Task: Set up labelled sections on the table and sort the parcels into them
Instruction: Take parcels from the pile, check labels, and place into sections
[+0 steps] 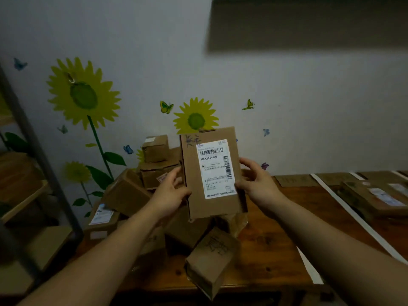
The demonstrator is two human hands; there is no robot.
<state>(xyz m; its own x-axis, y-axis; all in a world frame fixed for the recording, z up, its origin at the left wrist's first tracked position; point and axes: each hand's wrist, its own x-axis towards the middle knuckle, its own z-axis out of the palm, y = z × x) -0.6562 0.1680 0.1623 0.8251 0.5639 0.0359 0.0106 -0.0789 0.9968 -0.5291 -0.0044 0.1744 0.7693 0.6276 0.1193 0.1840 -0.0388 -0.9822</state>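
Note:
I hold a flat brown cardboard parcel [194, 195] upright above the wooden table [271, 237], its white shipping label facing me. My left hand [170, 191] grips its left edge and my right hand [256, 180] grips its right edge. Beneath and behind it lies a heap of several brown parcels [128, 195], one small box [212, 259] nearest me. White tape strips [353, 217] divide the table on the right into sections. A cardboard section label [295, 180] lies at the back edge. One labelled parcel [375, 199] lies in a right-hand section.
A metal shelving rack [44, 168] with wooden shelves stands at the left. The wall behind carries sunflower and butterfly stickers. The table's front edge runs just below the nearest small box.

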